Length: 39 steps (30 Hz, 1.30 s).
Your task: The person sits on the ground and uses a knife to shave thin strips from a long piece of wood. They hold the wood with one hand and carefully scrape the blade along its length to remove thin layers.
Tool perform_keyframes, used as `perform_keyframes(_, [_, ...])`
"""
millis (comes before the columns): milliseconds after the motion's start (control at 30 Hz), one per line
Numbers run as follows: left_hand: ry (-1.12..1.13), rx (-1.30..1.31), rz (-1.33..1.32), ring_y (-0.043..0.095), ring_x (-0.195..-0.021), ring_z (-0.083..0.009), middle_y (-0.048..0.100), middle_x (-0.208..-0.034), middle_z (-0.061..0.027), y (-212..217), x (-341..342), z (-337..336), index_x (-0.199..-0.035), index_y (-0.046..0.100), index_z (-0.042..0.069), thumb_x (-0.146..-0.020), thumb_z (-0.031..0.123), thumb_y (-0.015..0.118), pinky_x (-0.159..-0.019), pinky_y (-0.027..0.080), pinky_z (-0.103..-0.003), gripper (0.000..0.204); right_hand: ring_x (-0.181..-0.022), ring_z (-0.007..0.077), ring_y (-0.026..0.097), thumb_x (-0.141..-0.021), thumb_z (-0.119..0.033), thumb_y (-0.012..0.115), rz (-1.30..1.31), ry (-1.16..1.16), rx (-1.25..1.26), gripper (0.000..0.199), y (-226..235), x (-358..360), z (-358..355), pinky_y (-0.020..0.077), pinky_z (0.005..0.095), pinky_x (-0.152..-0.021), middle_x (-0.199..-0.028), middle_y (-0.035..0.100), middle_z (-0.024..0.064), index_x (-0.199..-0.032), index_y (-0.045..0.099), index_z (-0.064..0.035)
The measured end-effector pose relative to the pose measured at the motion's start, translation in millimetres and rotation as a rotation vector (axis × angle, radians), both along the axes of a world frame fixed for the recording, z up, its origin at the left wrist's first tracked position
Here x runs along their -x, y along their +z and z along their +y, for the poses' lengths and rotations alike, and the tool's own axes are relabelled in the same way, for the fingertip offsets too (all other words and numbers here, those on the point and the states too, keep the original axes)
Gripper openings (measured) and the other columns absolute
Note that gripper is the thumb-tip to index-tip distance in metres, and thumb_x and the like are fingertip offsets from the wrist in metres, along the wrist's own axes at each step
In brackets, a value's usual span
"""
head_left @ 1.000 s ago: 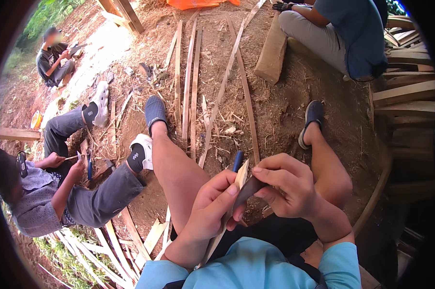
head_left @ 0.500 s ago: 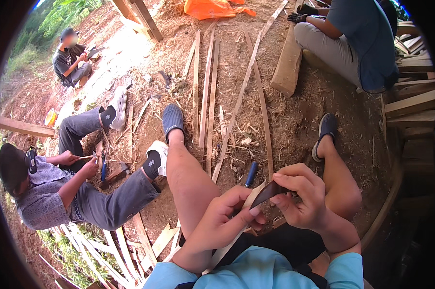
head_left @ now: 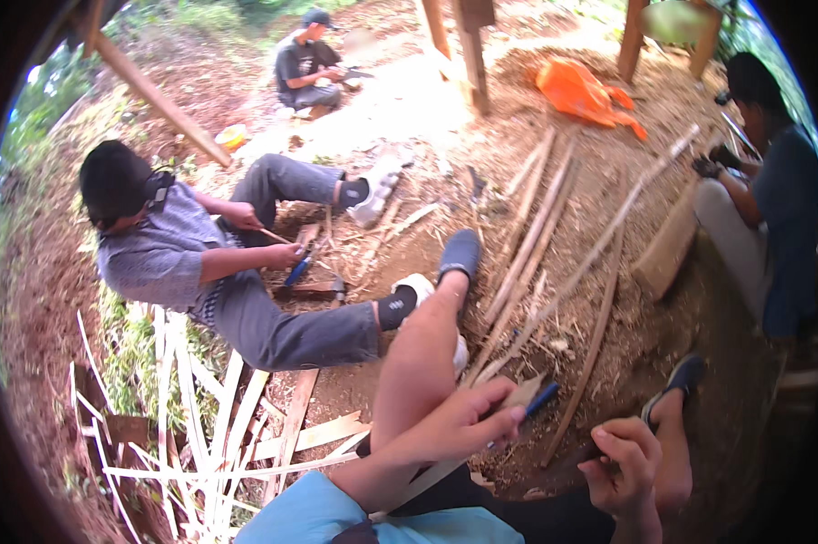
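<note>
My left hand (head_left: pixel 459 424) is closed around a pale wooden strip (head_left: pixel 528 392), whose tip sticks out past the fingers and whose other end runs back toward my lap. Right beside that tip, a blue rod-shaped handle (head_left: pixel 543 399) juts out; whether the left hand grips it too, I cannot tell. Apart from the strip, to the right, my right hand (head_left: pixel 624 464) is raised over my thigh with its fingers curled and thumb near the fingertips. Blur hides what, if anything, is between them.
On my left sits a person (head_left: pixel 169 245) holding a thin stick, a hammer (head_left: pixel 323 288) close by. Wooden strips (head_left: pixel 227 426) lie heaped at lower left; long strips (head_left: pixel 536 245) cross the ground ahead. Another person (head_left: pixel 785 208) sits right near a thick timber (head_left: pixel 667 249). An orange sheet (head_left: pixel 581 89) lies beyond.
The view has swung left. My right hand has moved away from the strip; the dark, pointed piece it held against it no longer shows clearly. My left hand still holds the strip.
</note>
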<state>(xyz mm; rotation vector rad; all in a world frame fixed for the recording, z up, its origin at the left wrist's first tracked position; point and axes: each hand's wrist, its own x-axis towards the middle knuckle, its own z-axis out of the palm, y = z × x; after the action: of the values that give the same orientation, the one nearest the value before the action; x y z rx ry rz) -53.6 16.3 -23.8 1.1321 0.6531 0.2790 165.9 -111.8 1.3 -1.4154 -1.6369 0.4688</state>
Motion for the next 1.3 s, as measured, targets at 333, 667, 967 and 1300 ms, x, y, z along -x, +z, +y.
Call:
perform_keyframes(333, [-0.068,-0.154,-0.034,0.054,-0.063,-0.0069,0.053,-0.071,0.0011,-7.4,-11.0,-13.6,-0.092,0.049,0.006,-0.1,0.036,0.046,-0.056,0.045,-0.023,0.031,-0.085,0.0333,0.063,-0.082,-0.007,0.071,-0.05,0.015,-0.03,0.026,27.7,12.3,13.9,0.0533,0.0371,-0.073,-0.098,0.063,0.0191,-0.105,0.065,0.001])
perform_keyframes(667, [-0.217,-0.296,0.027,0.056,-0.067,-0.0131,0.059,-0.074,-0.0059,-12.6,-24.0,-15.0,-0.102,0.052,0.005,-0.098,0.033,0.051,-0.059,0.044,-0.03,0.028,-0.072,0.0245,0.062,-0.076,-0.012,0.075,-0.071,0.051,-0.077,0.031,-18.3,12.1,12.6,0.0516,0.0316,-0.06,-0.09,0.061,0.0157,-0.1,0.061,0.0])
perform_keyframes(967, [-0.217,-0.403,-0.066,0.054,-0.068,-0.0122,0.057,-0.074,-0.0062,-20.0,-33.2,-18.8,-0.109,0.052,0.007,-0.095,0.023,0.054,-0.06,0.044,-0.031,0.021,-0.072,0.0254,0.065,-0.071,-0.012,0.079,-0.058,0.002,-0.096,0.035,-15.0,-0.4,18.3,0.0547,0.0327,-0.059,-0.089,0.063,0.0141,-0.101,0.064,-0.0039])
perform_keyframes(1300, [-0.254,-0.449,-0.082,0.061,-0.074,-0.0203,0.061,-0.083,-0.0115,-19.7,-34.7,-17.3,-0.111,0.051,0.006,-0.091,0.018,0.059,-0.066,0.047,-0.033,0.025,-0.074,0.0261,0.066,-0.071,-0.011,0.079,-0.075,0.02,-0.127,0.035,-3.8,8.2,20.7,0.0551,0.0332,-0.061,-0.09,0.063,0.0143,-0.101,0.062,-0.0036])
